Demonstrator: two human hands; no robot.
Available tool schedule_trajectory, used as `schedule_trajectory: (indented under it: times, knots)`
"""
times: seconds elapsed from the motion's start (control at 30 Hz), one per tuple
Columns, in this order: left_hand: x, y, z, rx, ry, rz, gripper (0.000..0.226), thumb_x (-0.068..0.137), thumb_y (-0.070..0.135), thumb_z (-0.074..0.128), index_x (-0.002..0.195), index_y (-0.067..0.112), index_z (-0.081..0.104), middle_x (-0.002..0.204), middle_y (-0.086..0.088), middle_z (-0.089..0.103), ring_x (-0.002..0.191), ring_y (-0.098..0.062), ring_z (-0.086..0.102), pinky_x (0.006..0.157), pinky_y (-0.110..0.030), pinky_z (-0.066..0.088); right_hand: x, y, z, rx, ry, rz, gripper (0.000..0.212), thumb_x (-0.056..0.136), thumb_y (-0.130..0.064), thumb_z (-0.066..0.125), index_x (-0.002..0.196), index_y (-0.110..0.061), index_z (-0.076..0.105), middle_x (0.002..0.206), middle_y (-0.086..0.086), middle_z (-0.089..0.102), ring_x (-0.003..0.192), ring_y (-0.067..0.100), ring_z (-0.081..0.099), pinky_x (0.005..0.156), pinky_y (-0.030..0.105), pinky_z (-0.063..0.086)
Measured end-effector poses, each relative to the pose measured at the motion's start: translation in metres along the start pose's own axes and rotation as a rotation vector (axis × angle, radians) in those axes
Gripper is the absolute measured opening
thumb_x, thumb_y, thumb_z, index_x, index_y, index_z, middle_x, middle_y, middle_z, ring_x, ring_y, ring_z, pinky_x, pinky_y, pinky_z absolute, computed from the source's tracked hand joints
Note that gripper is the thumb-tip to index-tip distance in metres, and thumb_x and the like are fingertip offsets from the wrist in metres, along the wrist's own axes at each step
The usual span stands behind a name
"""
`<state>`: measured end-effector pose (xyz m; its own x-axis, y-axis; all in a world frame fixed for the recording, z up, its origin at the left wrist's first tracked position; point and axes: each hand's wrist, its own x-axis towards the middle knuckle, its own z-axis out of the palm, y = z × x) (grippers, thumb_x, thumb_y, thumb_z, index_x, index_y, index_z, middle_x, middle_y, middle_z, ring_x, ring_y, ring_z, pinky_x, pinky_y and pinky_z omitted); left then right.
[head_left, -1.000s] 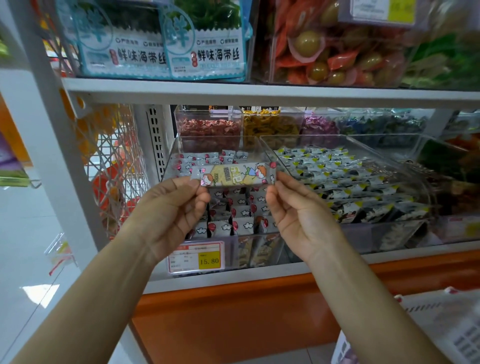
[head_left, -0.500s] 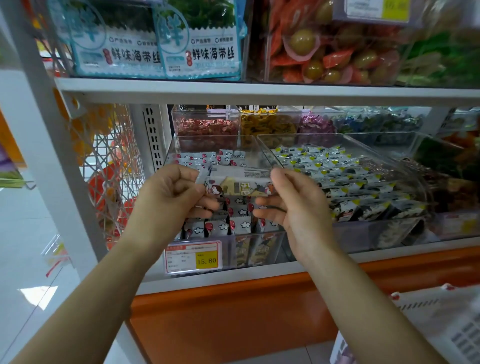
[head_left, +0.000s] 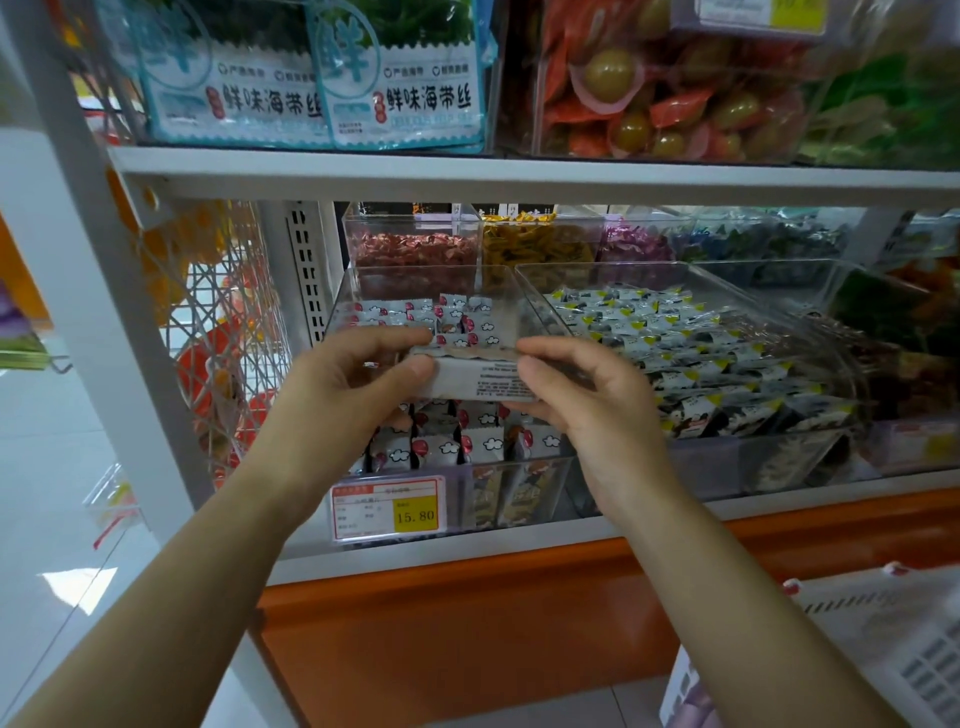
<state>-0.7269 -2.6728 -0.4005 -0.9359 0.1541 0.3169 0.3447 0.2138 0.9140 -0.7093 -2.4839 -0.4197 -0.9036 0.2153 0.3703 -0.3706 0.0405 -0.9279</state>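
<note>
A: Head view. What do the hands have?
B: One packet. It's small and flat, and the grey-white side with fine print faces the camera. It's level, long side running left to right.
A: Left hand?
B: The left hand pinches the packet's left end, thumb on the near face, fingers curled over the top edge.
A: Right hand?
B: The right hand pinches the right end, fingers curled over the top. The thumb looks tucked under, partly hidden.
A: Where's the packet?
B: In the air between the hands, over the front half of a clear bin. I can't tell if it touches what's inside.
A: What's in the bin?
B: Small white packets with red and cloud prints. The front rows stand upright, the back ones are loose.
A: Where does the bin sit?
B: At the left end of the white shelf. A price tag on the bin's front has a yellow patch reading 15.80.
A: Neighbours?
B: A second bin stands just to the right, holding packets with yellow corners. Whether the bins touch, can't tell. Behind them are smaller boxes of red, yellow and purple sweets.
A: Above?
B: The upper shelf carries seaweed bags, with a box of orange-wrapped round items beside them.
A: Edges?
B: A wire rack is left of the shelf post. A white basket sits bottom right, cut off.
</note>
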Motion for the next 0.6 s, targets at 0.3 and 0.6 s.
schedule_trajectory:
  times: [0.3, 0.6]
  knots:
    - [-0.0036, 0.0069, 0.0027, 0.125, -0.096, 0.047, 0.026, 0.077, 0.033, 0.065, 0.103, 0.031, 0.066, 0.086, -0.006, 0.068, 0.076, -0.020, 0.064, 0.068, -0.031, 0.055, 0.0002, -0.0002, -0.0024, -0.061, 0.108, -0.052, 0.017, 0.085, -0.012, 0.065, 0.070, -0.005, 0.065, 0.077, 0.028, 0.059, 0.077, 0.044, 0.060, 0.061, 0.048, 0.058]
    - [-0.0016, 0.0046, 0.0044, 0.058, -0.095, -0.051, 0.022, 0.076, 0.034, 0.067, 0.073, 0.012, 0.065, 0.078, -0.016, 0.064, 0.065, -0.022, 0.058, 0.067, -0.045, 0.053, -0.0046, -0.0039, 0.0011, -0.256, 0.036, -0.196, 0.013, 0.086, -0.011, 0.064, 0.074, -0.007, 0.066, 0.068, -0.005, 0.060, 0.061, -0.004, 0.057, 0.054, 0.006, 0.042]
